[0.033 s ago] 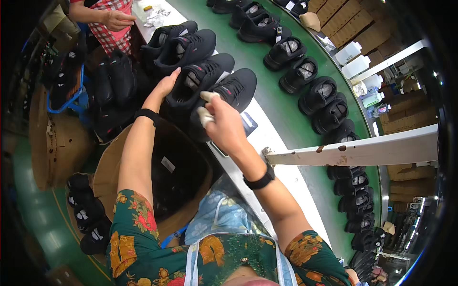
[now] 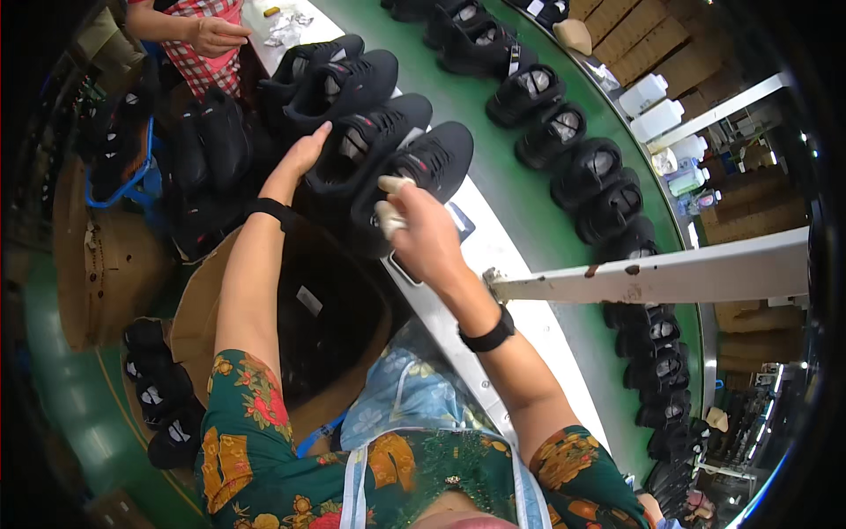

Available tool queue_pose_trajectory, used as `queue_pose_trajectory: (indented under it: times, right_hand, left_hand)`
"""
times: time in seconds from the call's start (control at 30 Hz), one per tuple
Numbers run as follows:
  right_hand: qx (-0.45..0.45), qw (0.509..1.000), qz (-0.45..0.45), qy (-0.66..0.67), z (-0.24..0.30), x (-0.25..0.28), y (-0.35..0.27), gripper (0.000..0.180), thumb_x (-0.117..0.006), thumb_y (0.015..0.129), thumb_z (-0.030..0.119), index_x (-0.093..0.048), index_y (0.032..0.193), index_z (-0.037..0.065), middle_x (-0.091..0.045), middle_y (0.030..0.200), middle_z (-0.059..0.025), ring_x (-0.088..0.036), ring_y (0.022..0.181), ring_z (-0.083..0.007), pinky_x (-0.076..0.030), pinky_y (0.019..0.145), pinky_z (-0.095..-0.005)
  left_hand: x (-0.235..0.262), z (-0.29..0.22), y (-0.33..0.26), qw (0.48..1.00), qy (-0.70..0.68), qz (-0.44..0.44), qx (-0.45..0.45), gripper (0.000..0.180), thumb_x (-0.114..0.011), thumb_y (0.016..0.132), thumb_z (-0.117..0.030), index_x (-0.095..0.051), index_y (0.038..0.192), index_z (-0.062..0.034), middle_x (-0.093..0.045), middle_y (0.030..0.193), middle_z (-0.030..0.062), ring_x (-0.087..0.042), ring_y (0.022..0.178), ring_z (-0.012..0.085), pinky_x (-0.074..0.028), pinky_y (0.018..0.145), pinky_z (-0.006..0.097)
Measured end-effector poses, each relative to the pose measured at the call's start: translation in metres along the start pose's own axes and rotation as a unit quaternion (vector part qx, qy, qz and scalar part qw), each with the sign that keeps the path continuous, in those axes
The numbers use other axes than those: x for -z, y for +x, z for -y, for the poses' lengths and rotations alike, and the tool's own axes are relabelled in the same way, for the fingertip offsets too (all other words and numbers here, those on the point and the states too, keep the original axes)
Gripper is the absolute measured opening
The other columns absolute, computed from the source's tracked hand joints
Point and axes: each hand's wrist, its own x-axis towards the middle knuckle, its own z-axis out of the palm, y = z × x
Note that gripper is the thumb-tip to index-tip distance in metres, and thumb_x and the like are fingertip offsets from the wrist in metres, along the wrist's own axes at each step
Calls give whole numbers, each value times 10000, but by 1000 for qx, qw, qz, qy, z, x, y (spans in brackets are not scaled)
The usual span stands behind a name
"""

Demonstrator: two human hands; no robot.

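Observation:
Two black lace-up sneakers stand side by side at the table's near edge, toes pointing away to the upper right. My left hand [image 2: 301, 157] lies along the outer side of the left sneaker [image 2: 374, 132], its thumb stretched forward and its other fingers hidden by the shoe. At the right sneaker [image 2: 445, 159], my right hand [image 2: 421, 225] is closed over the collar near the heel, with white covers on two fingertips. Just beyond the left sneaker is another pair of black sneakers [image 2: 357, 84].
A large open carton [image 2: 198, 309] with dark contents stands below my left arm. To the right, a green conveyor [image 2: 493, 167] carries a row of black sneakers [image 2: 586, 172]. A white metal beam [image 2: 652, 269] crosses there. At the upper left is another person's hand [image 2: 218, 37].
My right hand has shifted slightly right and downward along the right sneaker. My left hand is almost still, and the pair stays in nearly the same place.

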Motion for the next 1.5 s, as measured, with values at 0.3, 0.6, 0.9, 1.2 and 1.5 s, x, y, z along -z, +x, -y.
queue_pose_trajectory:
  times: [0.3,0.6,0.9,1.2,1.5]
  right_hand:
    - [-106,989,107,10,-58,31,-84,163,-559,816,103,-620,953,41,-606,878,-192,-585,836,-365,-470,737,-404]
    - [-157,922,223,275,-6,69,-119,267,-498,912,114,-570,1166,77,-598,804,-51,-561,747,-127,-456,703,-274]
    - [-216,819,461,266,0,154,-199,235,-498,890,70,-566,1113,36,-624,808,-36,-588,715,-93,-486,693,-249]
    - [-179,719,480,470,26,177,-253,270,-576,885,141,-558,1127,22,-655,877,-88,-596,611,-94,-488,572,-218]
    - [-12,902,246,354,-22,155,-231,278,-519,890,116,-583,1135,1,-635,856,-74,-598,687,-120,-497,603,-241]
  left_hand:
    - [-18,-27,-125,876,75,-301,-370,163,-505,882,-92,-645,930,-23,-627,913,100,-582,878,242,-455,797,333]
    - [-75,-70,-229,923,24,29,-384,165,-486,903,-102,-604,946,4,-593,857,71,-572,799,150,-459,707,272]
    - [-157,-17,-345,830,138,440,-313,271,-512,917,-284,-540,880,-17,-580,740,154,-578,690,258,-444,625,353]
    - [-190,-10,-445,880,251,161,-369,235,-529,887,-254,-534,842,-24,-605,694,160,-609,683,349,-465,589,400]
    - [-155,78,-479,984,4,143,-106,242,-567,904,-235,-590,1036,-34,-598,832,22,-541,753,79,-449,678,227]
